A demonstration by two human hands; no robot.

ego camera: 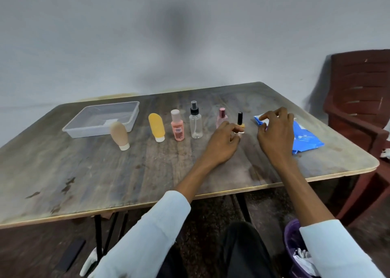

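A row of small containers stands on the worn wooden table [105, 172]: a beige tube [119, 135], a yellow tube [156, 127], a pink bottle [177, 128], a clear spray bottle [195, 122], a pink-capped perfume bottle [221, 115] and a black-capped nail polish bottle [240, 117]. My left hand [223, 144] has curled fingers at the nail polish base and pinches a small white piece [239, 132] there. My right hand [274, 132] is curled over the near end of a blue wipes packet [304, 138], thumb and forefinger pinching its white opening.
A clear plastic tray [95, 131] sits at the table's back left. A dark red plastic chair [358, 100] stands to the right of the table. A purple bin [292, 242] with crumpled white paper is by my right knee. A wall runs behind the table.
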